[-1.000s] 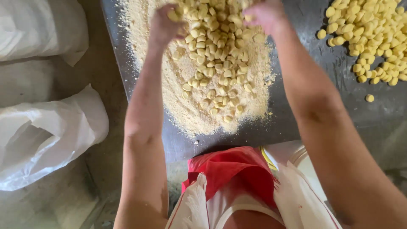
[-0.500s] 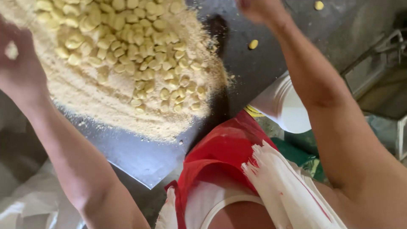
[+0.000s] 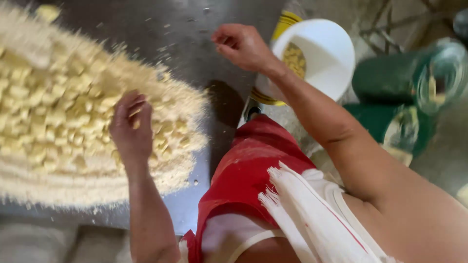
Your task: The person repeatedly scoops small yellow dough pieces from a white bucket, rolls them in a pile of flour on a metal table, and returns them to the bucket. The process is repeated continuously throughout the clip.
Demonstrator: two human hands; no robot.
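My left hand (image 3: 130,130) rests on the floury dough pieces (image 3: 53,112); my right hand (image 3: 242,46) hovers loosely curled above the bench (image 3: 195,44), near a white bucket (image 3: 321,53).

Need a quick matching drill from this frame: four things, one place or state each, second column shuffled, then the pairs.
1. left hand
2. right hand
3. white bucket
4. green cylinders

a. lying on their sides at far right
b. raised over bare metal table, fingers curled
c. resting on the floured dough pieces
d. beside the table edge, yellow pieces inside

Pairs: 1-c, 2-b, 3-d, 4-a
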